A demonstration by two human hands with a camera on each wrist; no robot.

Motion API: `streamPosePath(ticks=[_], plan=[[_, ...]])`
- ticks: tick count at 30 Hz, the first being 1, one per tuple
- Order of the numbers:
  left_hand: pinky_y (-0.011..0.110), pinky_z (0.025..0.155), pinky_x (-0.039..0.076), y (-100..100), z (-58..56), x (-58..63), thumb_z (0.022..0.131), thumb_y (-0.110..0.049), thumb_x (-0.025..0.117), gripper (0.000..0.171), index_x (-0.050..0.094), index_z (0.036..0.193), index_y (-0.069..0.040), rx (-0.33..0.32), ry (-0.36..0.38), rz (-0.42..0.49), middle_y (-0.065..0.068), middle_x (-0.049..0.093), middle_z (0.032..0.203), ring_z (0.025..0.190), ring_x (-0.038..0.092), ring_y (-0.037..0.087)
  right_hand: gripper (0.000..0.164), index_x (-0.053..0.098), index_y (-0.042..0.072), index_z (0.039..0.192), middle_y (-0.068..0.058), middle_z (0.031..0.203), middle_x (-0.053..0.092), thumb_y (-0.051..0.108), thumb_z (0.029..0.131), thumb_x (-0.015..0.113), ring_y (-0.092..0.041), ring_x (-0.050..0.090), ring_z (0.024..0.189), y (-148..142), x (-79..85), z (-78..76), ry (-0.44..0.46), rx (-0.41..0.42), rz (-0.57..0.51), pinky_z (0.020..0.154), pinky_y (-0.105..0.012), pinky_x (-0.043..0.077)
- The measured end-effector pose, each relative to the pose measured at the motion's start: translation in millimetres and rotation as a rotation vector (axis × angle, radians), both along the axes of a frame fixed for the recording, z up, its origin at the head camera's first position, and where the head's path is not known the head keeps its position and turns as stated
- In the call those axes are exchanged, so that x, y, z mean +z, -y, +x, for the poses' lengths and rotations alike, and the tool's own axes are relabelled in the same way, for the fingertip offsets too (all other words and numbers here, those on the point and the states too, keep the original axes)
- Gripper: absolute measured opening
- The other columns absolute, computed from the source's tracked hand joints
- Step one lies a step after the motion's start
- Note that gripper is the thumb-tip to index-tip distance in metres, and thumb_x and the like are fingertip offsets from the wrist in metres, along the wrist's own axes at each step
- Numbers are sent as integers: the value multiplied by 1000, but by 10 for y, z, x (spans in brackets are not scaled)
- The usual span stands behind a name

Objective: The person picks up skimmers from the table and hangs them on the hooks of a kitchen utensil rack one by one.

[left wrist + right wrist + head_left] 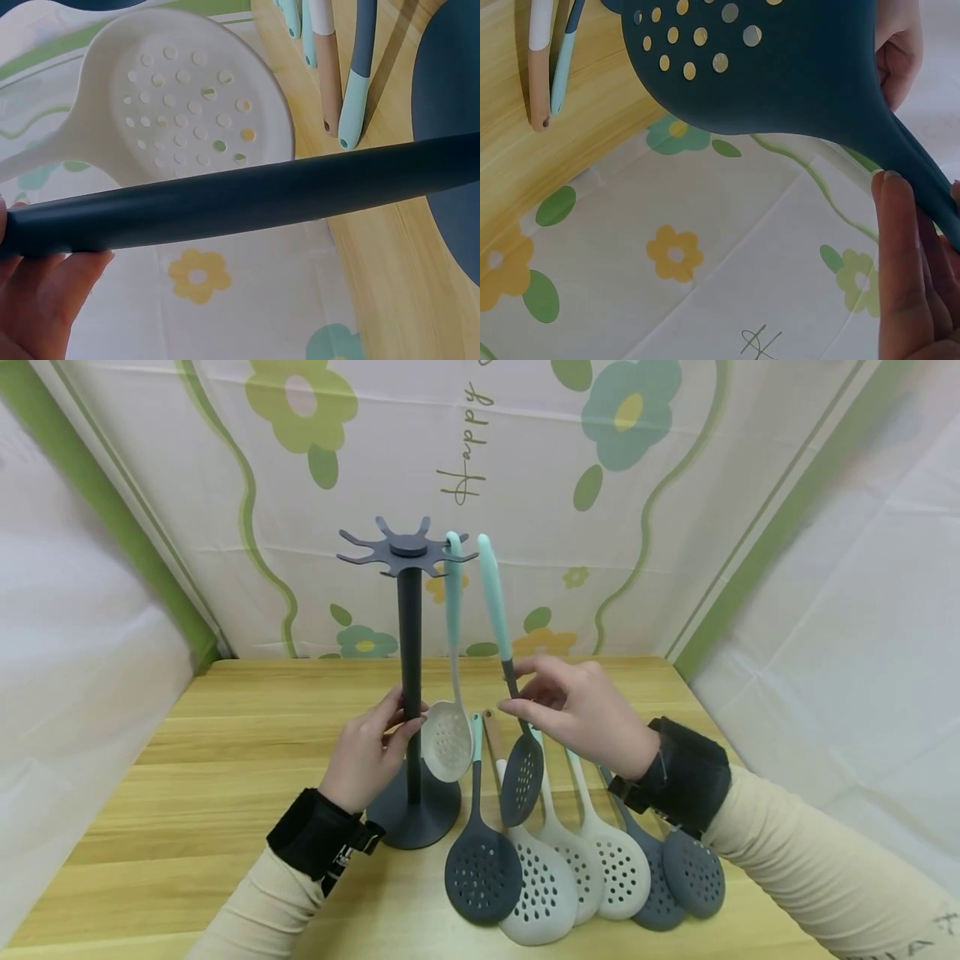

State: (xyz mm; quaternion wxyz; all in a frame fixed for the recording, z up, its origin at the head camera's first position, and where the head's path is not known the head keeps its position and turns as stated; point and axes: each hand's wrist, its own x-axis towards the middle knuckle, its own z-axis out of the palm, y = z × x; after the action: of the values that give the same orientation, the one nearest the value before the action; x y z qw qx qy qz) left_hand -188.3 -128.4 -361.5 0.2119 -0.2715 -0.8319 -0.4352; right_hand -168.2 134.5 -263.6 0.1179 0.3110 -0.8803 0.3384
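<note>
A dark utensil stand (409, 635) with a round base and a ring of hooked arms stands on the table. My left hand (363, 752) grips its post about midway up, thumb and fingers around it. From one arm on the right hangs a cream skimmer (448, 739) with a mint handle; its perforated bowl shows beside the post in the left wrist view. Right of it, my right hand (588, 710) pinches a dark grey skimmer (522, 781) by its shaft. This skimmer is held bowl down, its mint handle tip near the stand's arms.
Several skimmers lie in an overlapping row on the wooden table (247, 760), including a dark one (483, 877), a light one (540, 893) and a grey one (695, 875) near my right forearm. A flower-printed cloth (525, 468) hangs behind the table.
</note>
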Motion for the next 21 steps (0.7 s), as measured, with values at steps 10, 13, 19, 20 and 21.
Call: streamPosePath(ticks=[10,13,19,20,21], plan=[[41,79,61,2,-3,11,94,2,62,34,56,128,3,-17,36,0,18,71,112,105,71,35,32,63,1,116,-2,80,74,12,88,75,-9,67,65,16,-8,2,-2,3,-4,61,-26,58],[42,78,61,4,-4,14,94,1,63,34,57,127,3,-17,37,0,17,71,111,106,71,35,32,63,-1,116,-3,80,74,11,88,75,-14,69,66,10,-19,-3,-5,7,-10,62,-25,58],[41,78,61,9,-6,11,94,1,63,34,57,127,2,-18,37,0,17,71,112,106,71,35,30,63,-1,114,-4,80,74,10,88,74,-15,70,67,6,-32,-10,-8,7,-10,62,-25,59],[41,79,61,9,-6,9,94,1,63,34,57,128,2,-17,38,0,17,71,112,105,71,35,31,63,-1,115,-4,80,74,10,88,74,-15,70,67,7,-31,-10,-9,7,-9,62,-25,59],[41,79,61,10,-6,7,94,1,63,34,57,128,3,-17,39,0,17,71,112,105,71,35,30,63,-1,114,-4,80,74,10,89,74,-14,69,67,7,-30,-10,-10,8,-9,62,-25,59]])
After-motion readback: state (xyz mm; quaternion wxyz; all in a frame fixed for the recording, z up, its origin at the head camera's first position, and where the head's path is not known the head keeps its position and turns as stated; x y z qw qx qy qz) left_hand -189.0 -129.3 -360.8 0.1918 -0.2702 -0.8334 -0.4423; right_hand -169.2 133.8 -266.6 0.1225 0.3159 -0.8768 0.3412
